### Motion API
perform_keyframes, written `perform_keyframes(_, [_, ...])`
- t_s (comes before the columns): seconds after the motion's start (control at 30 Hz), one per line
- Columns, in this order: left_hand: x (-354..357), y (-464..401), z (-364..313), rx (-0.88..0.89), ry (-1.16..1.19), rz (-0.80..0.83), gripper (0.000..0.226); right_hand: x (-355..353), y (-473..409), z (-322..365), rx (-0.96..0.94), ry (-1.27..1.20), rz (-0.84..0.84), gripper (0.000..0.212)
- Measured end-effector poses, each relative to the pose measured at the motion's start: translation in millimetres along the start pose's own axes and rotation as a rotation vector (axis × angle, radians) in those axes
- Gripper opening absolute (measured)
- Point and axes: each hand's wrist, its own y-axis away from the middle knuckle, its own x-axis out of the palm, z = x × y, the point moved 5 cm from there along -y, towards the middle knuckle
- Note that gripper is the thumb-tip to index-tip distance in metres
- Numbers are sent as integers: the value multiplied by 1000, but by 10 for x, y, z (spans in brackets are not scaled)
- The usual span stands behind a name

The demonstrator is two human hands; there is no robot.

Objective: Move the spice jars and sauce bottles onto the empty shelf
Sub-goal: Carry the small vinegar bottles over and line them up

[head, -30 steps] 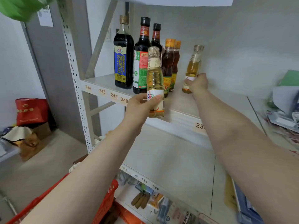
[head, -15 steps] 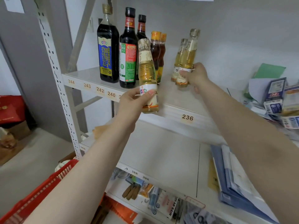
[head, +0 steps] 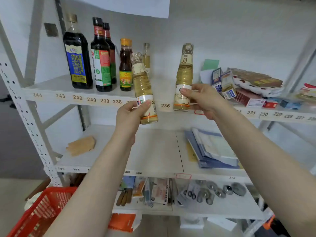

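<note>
My left hand (head: 132,115) grips a pale yellow sauce bottle (head: 142,86) by its base, tilted, in front of the upper shelf (head: 51,90). My right hand (head: 204,100) holds a second pale yellow bottle (head: 184,74) upright, off the shelf, just before its front edge. On the upper shelf stand a large dark bottle with a blue label (head: 77,59), two dark bottles with red-green labels (head: 101,57), a brown bottle with an orange cap (head: 126,65) and, behind my left bottle, another pale bottle (head: 146,56).
Boxes and packets (head: 246,88) crowd the upper shelf's right end. The middle shelf (head: 153,151) carries a wooden piece (head: 81,145) at left and blue folders (head: 212,149) at right. Small hardware lies on the lower shelf (head: 213,192). A red basket (head: 42,211) sits bottom left.
My right hand has lifted its bottle off the upper shelf and pulled it toward me, to the right. My left hand has lowered its bottle slightly. The view shifted right.
</note>
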Motion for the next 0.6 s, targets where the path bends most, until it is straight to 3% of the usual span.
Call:
perform_keyframes(0.2, [-44,666,114,-111,-32,152,21,-108,1248,-404,117,-53,-120,13])
perform_keyframes(0.4, [326,1310,393,-204,-83,369,22,-539,2414,-840,243,-107,-332,27])
perform_keyframes(0.6, [1171,2211,700,-245,-119,663,14,-1178,3568,-1115,322,-158,-547,37])
